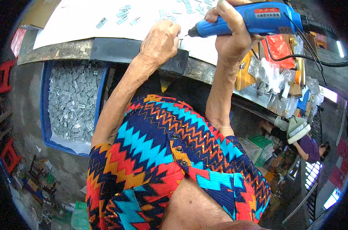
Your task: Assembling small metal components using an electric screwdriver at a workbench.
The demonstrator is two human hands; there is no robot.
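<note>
My right hand (pixel 233 28) is wrapped round a blue corded power tool (pixel 246 20) at the upper right. The tool's dark tapered nose carries a thin bit that points left, just above the white sheet (pixel 74 25) on the workbench. Facing that tip, my left hand (pixel 161 41) rests at the bench edge with its fingers curled in and closed. Whatever those fingers hold is hidden. Beyond the hands, several small grey metal plates (pixel 122 17) lie scattered on the sheet, some with a dark slot.
Below the bench at left, a blue tray (pixel 46 111) is filled with similar metal pieces. A black pad (pixel 112 49) covers the bench's front edge. Plastic bags (pixel 273 74) and a red packet (pixel 279 50) crowd the right. A black cable (pixel 315 57) hangs there. Another person (pixel 314 149) is farther right.
</note>
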